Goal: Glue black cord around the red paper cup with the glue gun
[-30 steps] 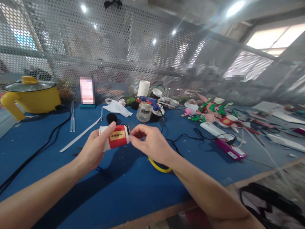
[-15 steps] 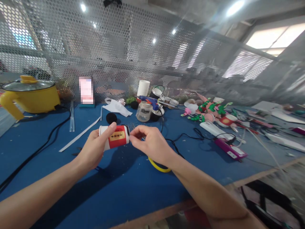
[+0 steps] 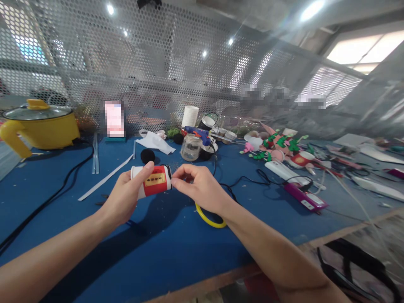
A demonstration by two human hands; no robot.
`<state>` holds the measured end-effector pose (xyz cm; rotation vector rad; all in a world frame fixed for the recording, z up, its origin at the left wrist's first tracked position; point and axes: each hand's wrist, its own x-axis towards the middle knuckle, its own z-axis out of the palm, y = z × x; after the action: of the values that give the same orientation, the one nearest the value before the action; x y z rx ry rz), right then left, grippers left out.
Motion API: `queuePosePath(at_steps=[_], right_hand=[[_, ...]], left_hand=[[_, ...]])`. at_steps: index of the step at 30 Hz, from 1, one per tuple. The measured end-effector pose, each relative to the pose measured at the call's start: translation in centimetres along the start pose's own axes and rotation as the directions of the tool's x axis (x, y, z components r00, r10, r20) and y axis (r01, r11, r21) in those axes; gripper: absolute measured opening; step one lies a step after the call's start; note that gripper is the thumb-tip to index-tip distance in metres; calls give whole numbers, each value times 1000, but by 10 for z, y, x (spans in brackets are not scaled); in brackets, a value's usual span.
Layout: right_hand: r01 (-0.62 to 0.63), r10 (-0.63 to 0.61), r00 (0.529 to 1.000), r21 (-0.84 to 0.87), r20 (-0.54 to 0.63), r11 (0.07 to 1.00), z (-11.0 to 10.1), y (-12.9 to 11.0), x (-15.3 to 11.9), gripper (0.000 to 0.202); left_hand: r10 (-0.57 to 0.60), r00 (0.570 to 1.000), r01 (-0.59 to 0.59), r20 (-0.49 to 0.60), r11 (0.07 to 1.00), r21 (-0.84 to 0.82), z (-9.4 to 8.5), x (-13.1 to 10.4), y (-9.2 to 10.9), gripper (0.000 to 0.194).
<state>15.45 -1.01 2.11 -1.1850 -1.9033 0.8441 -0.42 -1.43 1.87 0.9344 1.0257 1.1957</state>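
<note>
A white paper cup [image 3: 155, 182] with a red and gold label lies sideways in my left hand [image 3: 124, 195], whose thumb rests along its upper side. A black band [image 3: 169, 171] runs round the cup's right end. There my right hand [image 3: 198, 187] has thumb and forefinger pinched at the edge; what lies between the fingertips is too small to make out. Below my right wrist, a yellow ring [image 3: 210, 221] is partly covered. A black pompom-like ball [image 3: 147, 156] sits just behind the cup.
A blue glue gun [image 3: 198, 134] rests over a glass jar [image 3: 190, 150], near stacked white cups [image 3: 190, 116]. A yellow electric pot [image 3: 41, 128] stands left, its black cord trailing forward. Green and pink craft pieces [image 3: 280, 145] and a purple power strip [image 3: 305, 197] occupy the right.
My right hand has shifted very slightly at the cup's end. The left hand and the cup have hardly moved.
</note>
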Motion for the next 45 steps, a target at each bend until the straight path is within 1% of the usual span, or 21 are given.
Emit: queuePosePath(at_steps=[9,16,23,25,28,31,35,41,43,45], right_hand=[[5,-8,999,62,41,998,-2,0,3,6],[-10,4,998,97,60,995,-2,2,4,6],[-22,13,997,131,73,991,-2,5,6,6],[-46,32,996,164,88,985,-1,7,6,7],[-93,61,990,269,126,959,-2,7,8,11],[-126,83,987,354,135,927,-3,6,8,12],[-139,102,988,388,113,911,-3,7,9,10],[-61,74,997,350,-25,935,-1,13,9,10],[-29,39,999,307,-27,951,-1,15,9,15],[4,2,1000,247,-26,969,-1,16,8,28]], left_hand=[[0,1000,0,-7,1000,12,-2,2,-3,19],[-2,1000,2,-15,1000,-9,-1,2,-3,18],[-37,999,37,-16,999,-12,-2,5,-4,23],[-66,998,66,2,998,-17,-3,7,-4,27],[-123,992,124,40,992,-23,-6,10,-4,31],[-150,986,153,74,987,-41,-7,12,-3,30],[-155,984,159,86,986,-48,-7,13,-3,30],[-131,989,133,63,991,-29,-7,12,-2,35],[-123,991,124,47,992,-27,-7,12,-1,35],[-112,993,112,29,993,-20,-6,12,-1,35]])
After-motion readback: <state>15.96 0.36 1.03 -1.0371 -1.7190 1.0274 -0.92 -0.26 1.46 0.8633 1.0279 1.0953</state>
